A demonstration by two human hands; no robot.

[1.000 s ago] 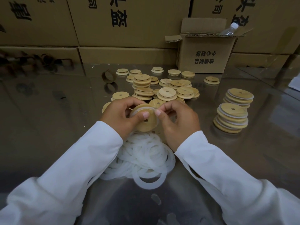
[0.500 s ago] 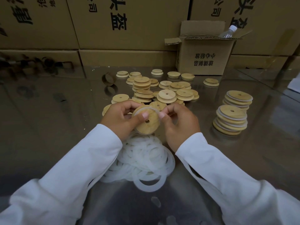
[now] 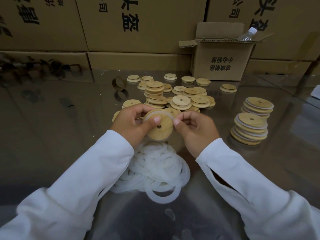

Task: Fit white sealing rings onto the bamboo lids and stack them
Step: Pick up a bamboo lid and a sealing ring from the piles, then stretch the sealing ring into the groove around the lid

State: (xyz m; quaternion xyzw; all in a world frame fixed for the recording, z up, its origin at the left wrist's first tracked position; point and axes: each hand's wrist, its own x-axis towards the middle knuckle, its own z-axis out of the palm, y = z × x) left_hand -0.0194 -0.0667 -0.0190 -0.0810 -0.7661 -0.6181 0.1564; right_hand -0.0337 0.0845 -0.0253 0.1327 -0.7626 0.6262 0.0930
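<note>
Left hand gripping bamboo lid, thumb pressing its face, right hand pinching sealing ring at the lid's right edge, fingers curling, both sleeved forearms converging from near corners.

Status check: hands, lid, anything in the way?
Left hand grips lid. Right hand pinches ring at lid's edge. Finished stacks to the right, nothing blocking.

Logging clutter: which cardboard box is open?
The small box at the back right: flaps up, a bottle sticking out. The big cartons behind it are closed.
</note>
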